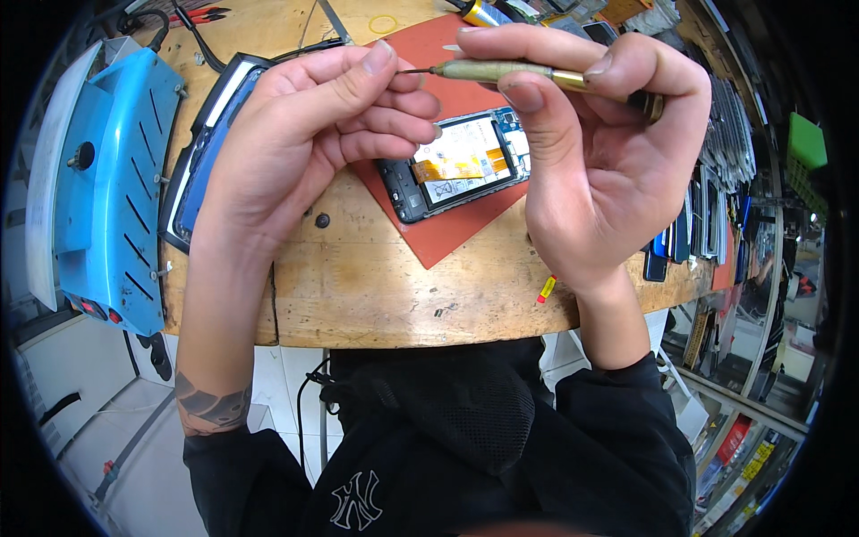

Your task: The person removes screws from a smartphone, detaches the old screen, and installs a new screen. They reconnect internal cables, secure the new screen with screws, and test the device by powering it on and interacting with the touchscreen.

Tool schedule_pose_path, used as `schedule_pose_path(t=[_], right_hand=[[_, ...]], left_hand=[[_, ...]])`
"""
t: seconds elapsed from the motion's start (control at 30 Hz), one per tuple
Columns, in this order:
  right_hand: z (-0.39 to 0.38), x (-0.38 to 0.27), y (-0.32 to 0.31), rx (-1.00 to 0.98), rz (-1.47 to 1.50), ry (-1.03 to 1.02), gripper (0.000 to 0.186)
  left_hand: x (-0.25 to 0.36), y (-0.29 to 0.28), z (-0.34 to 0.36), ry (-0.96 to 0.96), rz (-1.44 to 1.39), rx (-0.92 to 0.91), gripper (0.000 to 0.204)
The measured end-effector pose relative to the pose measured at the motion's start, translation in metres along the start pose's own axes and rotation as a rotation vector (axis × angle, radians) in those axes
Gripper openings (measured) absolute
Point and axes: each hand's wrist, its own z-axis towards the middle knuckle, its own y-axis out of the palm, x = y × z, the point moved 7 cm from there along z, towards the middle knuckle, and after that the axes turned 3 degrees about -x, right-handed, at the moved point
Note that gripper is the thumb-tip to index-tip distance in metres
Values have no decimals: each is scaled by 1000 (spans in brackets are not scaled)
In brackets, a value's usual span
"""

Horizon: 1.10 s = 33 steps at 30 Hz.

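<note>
A thin gold-coloured screwdriver (501,72) lies almost level above the bench, its dark tip pointing left. My right hand (617,134) grips its handle between thumb and fingers. At the tip, my left hand (313,125) pinches with thumb and forefinger, the other fingers loosely curled. Whether a tiny part sits between those fingertips is hidden. Below and between my hands, an opened phone (407,201) shows its battery (465,148), an orange ribbon cable (456,168) and a blue circuit board (514,134). It rests on a red mat (429,246).
A light-blue machine (116,188) stands at the left, beside a dark-framed tray (183,201). A small round black piece (322,220) and a yellow-red piece (547,288) lie on the wooden bench (358,304). Stacked phone panels (725,152) line the right side.
</note>
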Motion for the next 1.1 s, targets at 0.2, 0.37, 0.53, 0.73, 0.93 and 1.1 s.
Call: schedule_pose_path(t=[0.2,0.37,0.53,0.73,0.93,1.1], right_hand=[[-4,-7,4,-38,-52,-141,29],[-6,2,-3,1,5,-129,27],[-11,8,-9,-9,66,-28,21],[-32,11,11,-167,10,262,18],[-33,10,22,-228,-66,275,19],[-34,10,29,-274,-128,266,17]], left_hand=[[2,2,0,-2,32,14,30],[4,4,0,-14,-17,27,34],[6,-4,2,63,-45,114,43],[6,-13,-1,42,0,226,30],[3,-17,-7,-71,-22,327,23],[1,-17,-5,-152,69,408,29]])
